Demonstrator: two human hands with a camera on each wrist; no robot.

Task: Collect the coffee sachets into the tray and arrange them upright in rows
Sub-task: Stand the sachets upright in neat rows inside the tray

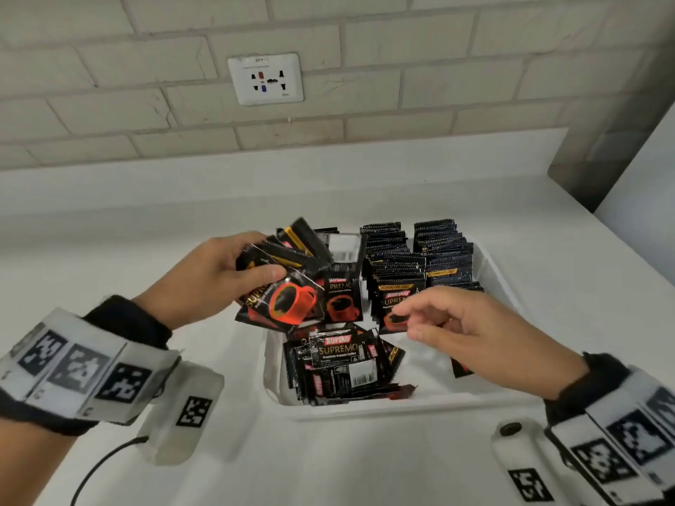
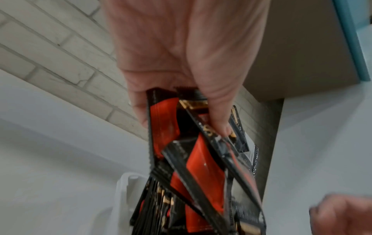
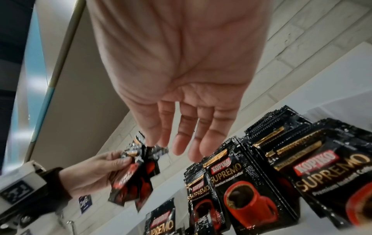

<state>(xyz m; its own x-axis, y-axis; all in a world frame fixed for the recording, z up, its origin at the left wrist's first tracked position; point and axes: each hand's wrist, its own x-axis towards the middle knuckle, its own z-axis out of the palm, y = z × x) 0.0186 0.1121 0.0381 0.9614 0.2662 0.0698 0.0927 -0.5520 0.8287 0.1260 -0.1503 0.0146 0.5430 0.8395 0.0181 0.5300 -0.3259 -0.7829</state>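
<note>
A white tray [image 1: 500, 272] on the counter holds black and red coffee sachets. Upright rows [image 1: 416, 261] fill its right and middle; the same rows [image 3: 281, 171] show in the right wrist view. A loose heap of sachets [image 1: 339, 363] lies flat at the tray's near left. My left hand [image 1: 219, 272] grips a fanned bunch of sachets [image 1: 288, 283] above the tray's left side, thumb on top; the bunch [image 2: 197, 162] also fills the left wrist view. My right hand [image 1: 456, 323] hovers over the front of the upright rows, fingers relaxed and holding nothing.
The white counter [image 1: 146, 228] runs back to a brick wall with a socket plate [image 1: 265, 78]. A grey pillar [image 1: 621, 133] stands at the back right. A black cable [image 1: 98, 465] trails near the front left edge.
</note>
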